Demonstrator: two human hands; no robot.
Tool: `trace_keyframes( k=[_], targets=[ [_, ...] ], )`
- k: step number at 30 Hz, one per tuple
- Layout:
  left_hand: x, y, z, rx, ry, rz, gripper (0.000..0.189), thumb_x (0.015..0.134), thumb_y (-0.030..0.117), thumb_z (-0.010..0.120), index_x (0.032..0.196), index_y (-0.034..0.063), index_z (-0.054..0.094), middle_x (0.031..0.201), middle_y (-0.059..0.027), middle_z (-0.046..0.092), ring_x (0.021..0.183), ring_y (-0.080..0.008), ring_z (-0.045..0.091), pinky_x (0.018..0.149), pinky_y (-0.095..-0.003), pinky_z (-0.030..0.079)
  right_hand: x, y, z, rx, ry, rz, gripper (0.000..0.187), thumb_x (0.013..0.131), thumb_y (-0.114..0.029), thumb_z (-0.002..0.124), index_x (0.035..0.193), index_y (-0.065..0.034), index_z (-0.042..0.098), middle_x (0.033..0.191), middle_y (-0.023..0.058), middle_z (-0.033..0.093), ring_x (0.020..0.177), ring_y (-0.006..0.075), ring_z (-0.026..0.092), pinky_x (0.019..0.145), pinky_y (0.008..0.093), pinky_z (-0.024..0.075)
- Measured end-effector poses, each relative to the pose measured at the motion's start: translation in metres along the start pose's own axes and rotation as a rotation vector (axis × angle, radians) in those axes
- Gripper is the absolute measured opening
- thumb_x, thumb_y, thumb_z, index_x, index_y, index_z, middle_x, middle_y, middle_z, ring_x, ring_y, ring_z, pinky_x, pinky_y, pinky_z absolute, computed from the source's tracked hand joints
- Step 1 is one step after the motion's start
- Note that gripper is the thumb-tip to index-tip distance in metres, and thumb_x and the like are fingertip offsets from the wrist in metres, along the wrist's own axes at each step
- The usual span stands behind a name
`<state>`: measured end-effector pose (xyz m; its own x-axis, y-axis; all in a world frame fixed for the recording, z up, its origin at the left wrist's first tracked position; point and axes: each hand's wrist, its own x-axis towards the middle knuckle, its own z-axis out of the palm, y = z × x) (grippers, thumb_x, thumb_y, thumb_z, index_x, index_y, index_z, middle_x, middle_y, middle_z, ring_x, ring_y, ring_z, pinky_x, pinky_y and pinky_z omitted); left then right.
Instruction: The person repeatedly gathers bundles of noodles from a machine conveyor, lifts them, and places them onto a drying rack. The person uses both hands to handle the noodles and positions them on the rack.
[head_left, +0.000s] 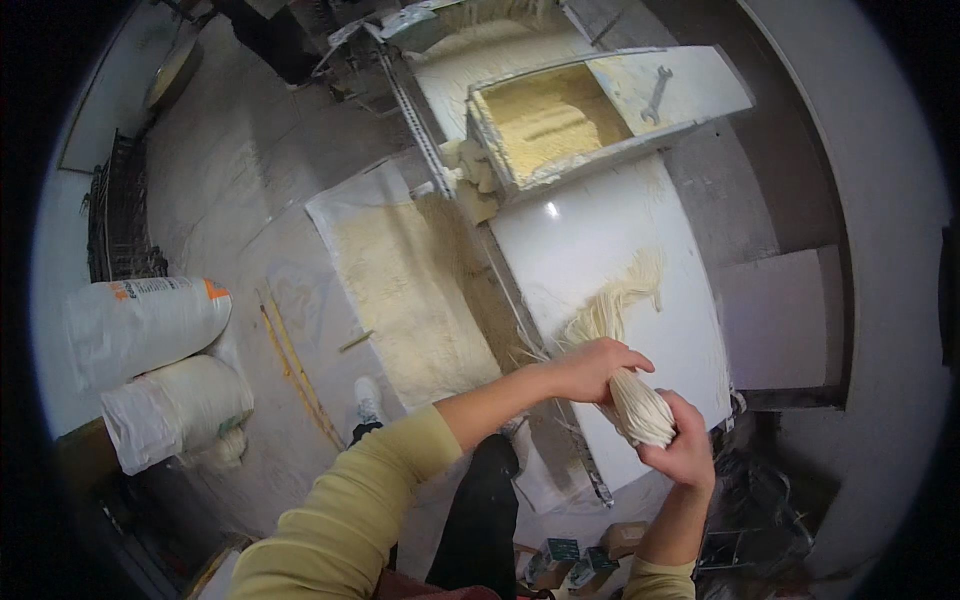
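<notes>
A thick bundle of pale noodles (641, 409) is held between both hands above the near part of a white work surface (600, 232). My left hand (600, 370) wraps around the bundle's middle from the left. Around the bundle's rounded near end curl the fingers of my right hand (684, 442). Beyond my left hand the loose strands (611, 311) spread out over the white surface. Farther away, a box-like tray (551, 124) holds yellowish powder or meal, and an open-end wrench (658, 95) lies on the flat panel beside it.
A powder-dusted sheet (409, 292) lies on the floor left of the work surface. Two thin yellowish sticks (291, 360) and filled white sacks (154, 326) are farther left. Small boxes (555, 561) stand on the floor below the surface's near end. A metal-edged rail borders its left side.
</notes>
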<state>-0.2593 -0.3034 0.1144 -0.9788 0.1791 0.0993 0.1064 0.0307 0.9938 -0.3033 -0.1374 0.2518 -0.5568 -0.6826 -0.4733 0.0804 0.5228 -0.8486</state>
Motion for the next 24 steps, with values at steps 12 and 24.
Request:
trace_keyframes(
  k=[12, 24],
  targets=[
    [-0.136, -0.024, -0.122, 0.25, 0.37, -0.072, 0.018, 0.084, 0.019, 0.07, 0.098, 0.0081, 0.068, 0.089, -0.0098, 0.07, 0.082, -0.0276, 0.066, 0.075, -0.0374, 0.05, -0.024, -0.099, 0.098, 0.507, -0.268, -0.503, 0.069, 0.063, -0.024, 0.083, 0.118, -0.0007, 0.049, 0.113, 0.0214, 0.057, 0.103, 0.0328, 0.059, 0.092, 0.0426, 0.0471],
    [-0.285, -0.123, -0.269, 0.731, 0.4, -0.587, 0.035, 0.077, 0.01, 0.068, 0.111, 0.0095, 0.063, 0.109, -0.0173, 0.065, 0.102, -0.0319, 0.062, 0.091, -0.0383, 0.047, -0.027, 0.04, 0.27, -0.016, -0.321, 0.13, 0.044, 0.077, -0.009, 0.068, 0.117, 0.0019, 0.054, 0.112, 0.0163, 0.06, 0.099, 0.0295, 0.06, 0.084, 0.0368, 0.0475]
  ],
)
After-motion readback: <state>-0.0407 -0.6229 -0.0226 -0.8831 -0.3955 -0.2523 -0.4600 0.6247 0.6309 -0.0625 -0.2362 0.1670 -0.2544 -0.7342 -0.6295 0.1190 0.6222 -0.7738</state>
